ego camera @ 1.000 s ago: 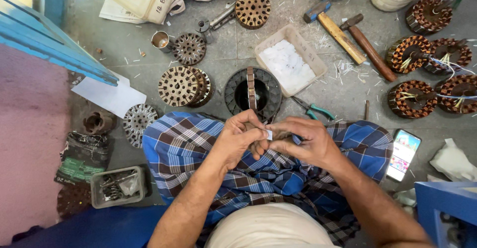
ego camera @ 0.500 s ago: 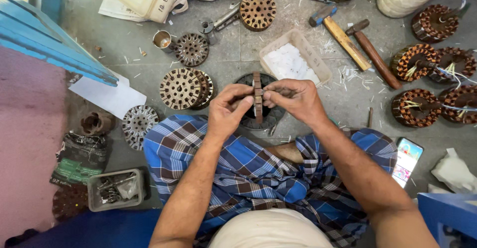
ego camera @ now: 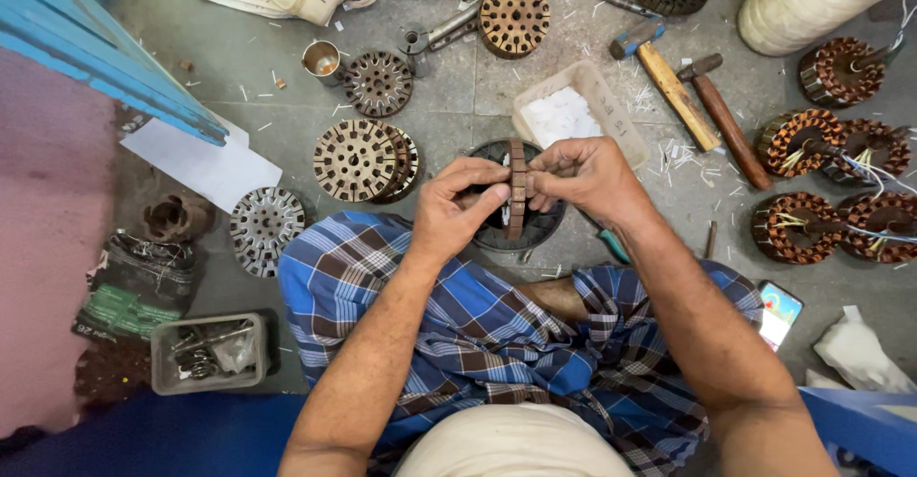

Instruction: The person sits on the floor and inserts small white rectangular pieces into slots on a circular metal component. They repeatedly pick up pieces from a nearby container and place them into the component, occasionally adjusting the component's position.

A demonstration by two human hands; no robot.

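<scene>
My left hand [ego camera: 458,212] and right hand [ego camera: 587,176] both pinch a slotted metal ring [ego camera: 517,189], held on edge just above a dark round housing [ego camera: 535,233] on the floor. I should grip evenly, thumbs opposite fingers, so it stays square; something small may sit between my fingertips, hard to tell. Around me on the grey concrete floor [ego camera: 449,95]: a plastic tray [ego camera: 611,105], two hammers [ego camera: 693,105], copper-wound coils [ego camera: 831,181].
</scene>
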